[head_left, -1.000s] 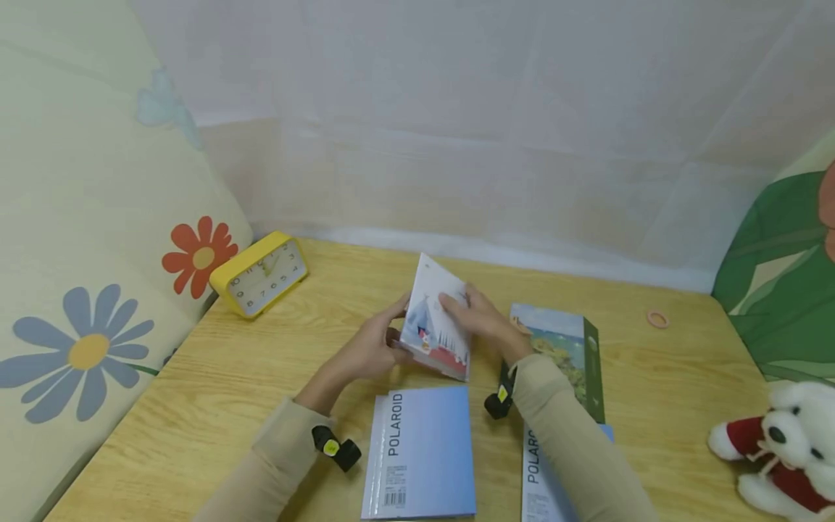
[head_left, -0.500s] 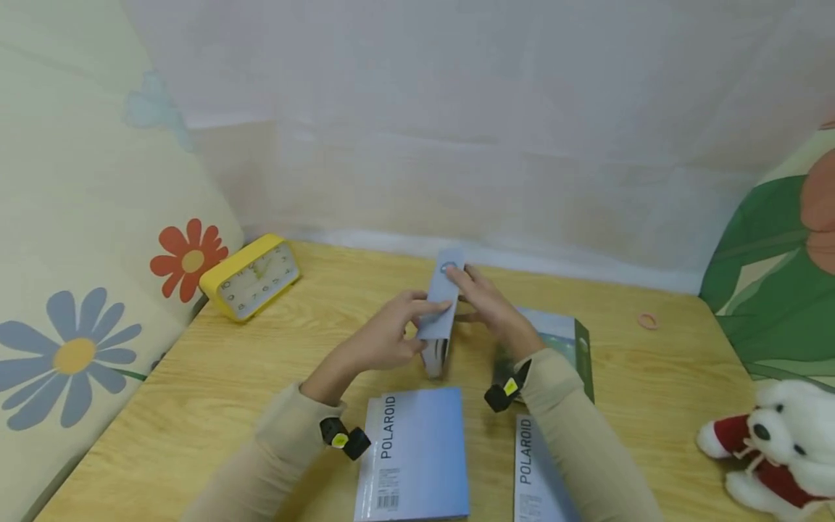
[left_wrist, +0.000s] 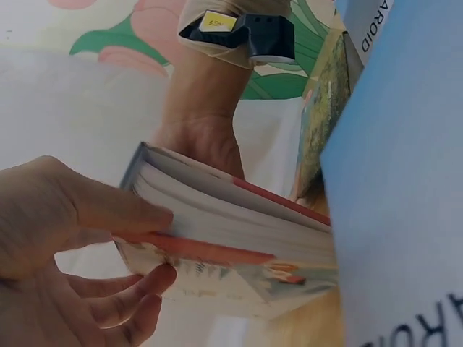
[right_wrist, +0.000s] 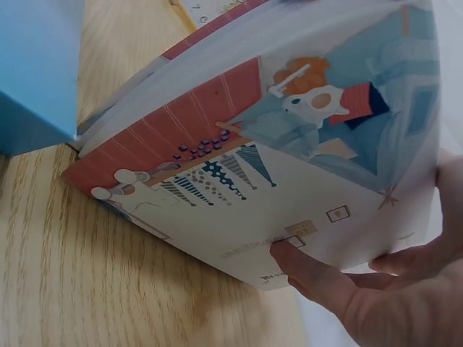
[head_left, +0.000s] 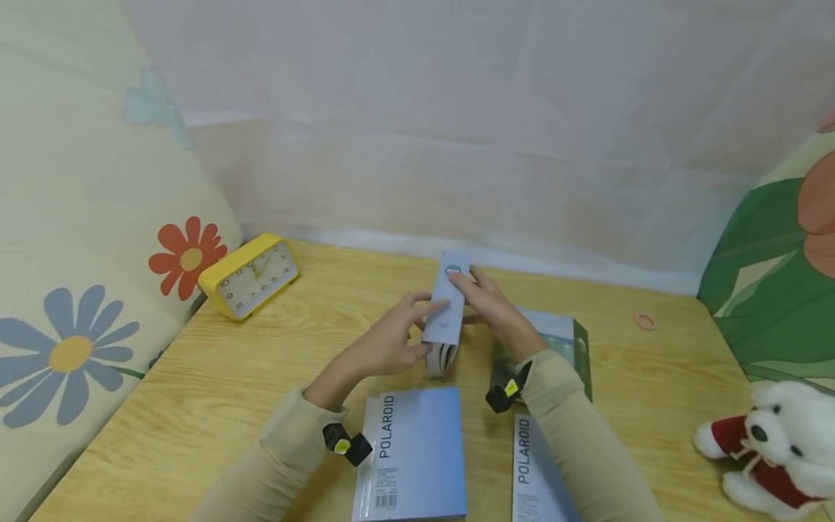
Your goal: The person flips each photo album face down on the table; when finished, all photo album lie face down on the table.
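Observation:
A photo album (head_left: 444, 330) with a pale blue spine stands on edge over the far middle of the table, spine toward me in the head view. My left hand (head_left: 388, 342) grips its left side, thumb (left_wrist: 137, 206) on the page edges and fingers beneath the cover in the left wrist view. On the other side my right hand (head_left: 492, 308) holds the album by its upper end, a fingertip near the round hole in the spine. The right wrist view shows the illustrated cover (right_wrist: 318, 195), red, white and blue, with right-hand fingers against it. Its lower edge appears to touch the table.
A blue "POLAROID" album (head_left: 424, 464) lies in front, another (head_left: 536, 471) partly under the right sleeve. Beyond that lies a green-spined landscape-picture album (head_left: 582, 362). A yellow clock (head_left: 251, 279) stands back left; a pink ring (head_left: 645, 321) and white plush bear (head_left: 776, 435) are right.
The held album has turned from cover-facing to spine-facing and now stands more upright. Left-hand fingers have moved onto its spine. Over the last half second it tilts slightly right.

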Action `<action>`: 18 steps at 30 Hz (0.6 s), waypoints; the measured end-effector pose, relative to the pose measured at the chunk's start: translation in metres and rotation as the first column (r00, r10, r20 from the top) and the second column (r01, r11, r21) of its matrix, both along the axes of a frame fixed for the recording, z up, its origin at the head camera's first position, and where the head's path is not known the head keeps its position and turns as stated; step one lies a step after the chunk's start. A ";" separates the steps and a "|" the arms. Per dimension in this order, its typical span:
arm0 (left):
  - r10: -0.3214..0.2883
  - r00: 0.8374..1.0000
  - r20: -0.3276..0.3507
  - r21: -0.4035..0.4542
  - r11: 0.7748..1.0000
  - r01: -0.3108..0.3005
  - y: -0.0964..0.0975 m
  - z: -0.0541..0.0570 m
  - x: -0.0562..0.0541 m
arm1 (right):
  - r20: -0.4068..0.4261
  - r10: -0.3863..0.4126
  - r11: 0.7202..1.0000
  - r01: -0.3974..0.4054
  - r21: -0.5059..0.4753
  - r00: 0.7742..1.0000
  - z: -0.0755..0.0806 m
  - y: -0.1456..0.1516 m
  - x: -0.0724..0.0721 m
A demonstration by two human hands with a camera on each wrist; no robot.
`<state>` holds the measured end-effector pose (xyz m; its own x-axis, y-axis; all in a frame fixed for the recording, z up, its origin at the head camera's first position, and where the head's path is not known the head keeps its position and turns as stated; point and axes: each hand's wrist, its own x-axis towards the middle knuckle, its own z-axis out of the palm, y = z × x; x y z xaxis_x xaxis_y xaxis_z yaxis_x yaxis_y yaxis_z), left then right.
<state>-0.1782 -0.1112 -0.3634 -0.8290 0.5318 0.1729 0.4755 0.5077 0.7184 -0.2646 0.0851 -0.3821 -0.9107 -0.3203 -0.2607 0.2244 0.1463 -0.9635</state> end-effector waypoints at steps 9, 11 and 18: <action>0.113 0.969 0.221 -0.093 0.991 -0.095 -0.013 -0.048 -0.013 | 0.010 -0.023 1.000 0.023 0.000 1.000 -0.003 -0.004 -0.002; 0.089 0.982 0.164 -0.151 0.986 -0.065 -0.012 -0.057 -0.018 | 0.010 -0.025 1.000 0.025 -0.003 1.000 -0.004 -0.003 -0.001; -0.030 0.990 0.140 -0.112 0.993 0.046 -0.004 -0.071 -0.029 | 0.030 -0.066 0.998 0.066 -0.005 0.997 -0.004 -0.005 0.005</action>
<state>-0.2068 -0.1156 -0.4343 -0.8194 0.5732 -0.0056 0.3965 0.5738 0.7166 -0.2598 0.0800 -0.3861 -0.9218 -0.2614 -0.2863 0.2619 0.1246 -0.9570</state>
